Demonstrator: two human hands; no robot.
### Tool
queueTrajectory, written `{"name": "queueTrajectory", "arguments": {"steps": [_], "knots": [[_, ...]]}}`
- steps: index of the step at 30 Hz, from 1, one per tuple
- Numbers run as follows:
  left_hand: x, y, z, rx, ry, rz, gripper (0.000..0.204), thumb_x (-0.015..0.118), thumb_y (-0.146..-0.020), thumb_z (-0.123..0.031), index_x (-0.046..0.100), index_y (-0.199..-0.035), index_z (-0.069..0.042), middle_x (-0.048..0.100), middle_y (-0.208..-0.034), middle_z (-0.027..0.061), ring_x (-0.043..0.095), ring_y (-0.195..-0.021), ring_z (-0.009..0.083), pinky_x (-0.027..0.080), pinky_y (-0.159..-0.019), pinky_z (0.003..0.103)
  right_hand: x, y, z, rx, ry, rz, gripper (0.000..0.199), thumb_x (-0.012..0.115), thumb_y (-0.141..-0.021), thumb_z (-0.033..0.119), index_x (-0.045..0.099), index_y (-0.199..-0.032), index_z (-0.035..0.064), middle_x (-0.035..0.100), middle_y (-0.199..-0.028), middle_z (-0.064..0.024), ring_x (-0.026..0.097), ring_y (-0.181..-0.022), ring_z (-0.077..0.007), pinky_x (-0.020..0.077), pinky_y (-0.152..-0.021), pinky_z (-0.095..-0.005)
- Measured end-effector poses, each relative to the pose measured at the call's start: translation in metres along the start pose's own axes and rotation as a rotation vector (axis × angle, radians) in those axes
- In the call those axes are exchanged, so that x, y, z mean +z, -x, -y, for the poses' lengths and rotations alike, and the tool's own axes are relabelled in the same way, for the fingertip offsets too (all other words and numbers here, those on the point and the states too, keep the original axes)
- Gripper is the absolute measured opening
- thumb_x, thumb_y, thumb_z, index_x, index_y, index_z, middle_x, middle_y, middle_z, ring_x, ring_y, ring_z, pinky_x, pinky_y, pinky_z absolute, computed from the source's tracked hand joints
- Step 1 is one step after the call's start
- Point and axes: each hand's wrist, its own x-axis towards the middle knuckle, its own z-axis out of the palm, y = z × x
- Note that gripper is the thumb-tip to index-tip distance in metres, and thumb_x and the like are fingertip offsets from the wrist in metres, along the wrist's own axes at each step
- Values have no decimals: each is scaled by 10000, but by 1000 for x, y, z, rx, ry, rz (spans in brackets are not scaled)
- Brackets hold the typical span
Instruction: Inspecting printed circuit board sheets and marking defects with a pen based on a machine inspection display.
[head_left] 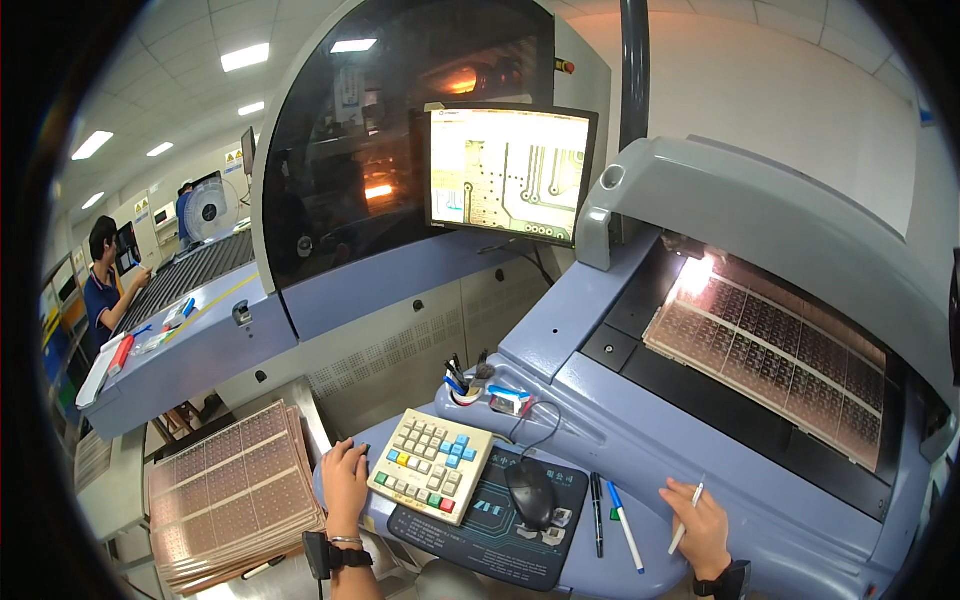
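My left hand (345,478) rests on the left end of the blue console ledge, fingers loosely spread, just left of a cream keypad (432,466) with coloured keys. In my right hand (703,525) is a slim white pen (686,518), gripped between thumb and fingers and tilted over the ledge. Left of that hand lie a blue-and-white marker (626,527) and a black pen (597,515). A black mouse (530,493) sits on a dark printed mouse pad (488,535), partly beneath the keypad.
Copper-coloured circuit panels form a stack (235,495) at lower left. Another panel (775,360) lies under a bright light in the machine bed at right. A monitor (510,172) shows circuit traces. A pen cup (463,388) stands behind the keypad. Someone (105,280) works at far left.
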Motion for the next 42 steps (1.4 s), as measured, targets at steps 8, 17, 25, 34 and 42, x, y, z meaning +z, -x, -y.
{"name": "queueTrajectory", "arguments": {"steps": [8, 17, 25, 34, 42], "knots": [[-1, -1, -4, -10, 19, -9, 201, 629, -861, -94, 713, -1040, -55, 634, -1179, 144, 545, -1157, 352, 372, -1044, 460, 1, -1, -1, -13, 21, -8, 376, 634, -678, -65, 697, -1021, 74, 706, -1047, -125, 682, -890, -293, 564, -720, -348], [1, 0, -1, -23, 37, -16, 205, 638, -857, -96, 711, -1046, -61, 634, -1183, 137, 543, -1165, 359, 366, -1047, 475, 3, 1, -2, -14, 31, -10, 382, 630, -674, -64, 702, -1017, 87, 706, -1046, -118, 679, -890, -291, 563, -719, -351], [-1, 0, -2, -34, 4, -19, 208, 638, -863, -100, 713, -1054, -68, 631, -1204, 136, 535, -1191, 353, 351, -1069, 472, 5, 2, -3, -42, 58, -10, 379, 623, -679, -69, 700, -1013, 91, 704, -1046, -111, 674, -894, -287, 559, -718, -349], [-1, 0, -3, -45, 8, -19, 189, 636, -867, -119, 732, -1023, -70, 634, -1191, 121, 543, -1175, 338, 363, -1062, 458, 6, 2, -2, -54, 57, -11, 376, 618, -671, -76, 698, -1006, 73, 702, -1039, -122, 673, -894, -300, 560, -726, -352], [-1, 0, -2, -19, 14, -20, 201, 636, -861, -112, 720, -1038, -67, 637, -1187, 122, 543, -1173, 339, 376, -1049, 454, 5, 1, 0, -38, 65, -13, 372, 629, -666, -74, 701, -999, 74, 703, -1033, -115, 675, -891, -287, 561, -725, -341]]}}
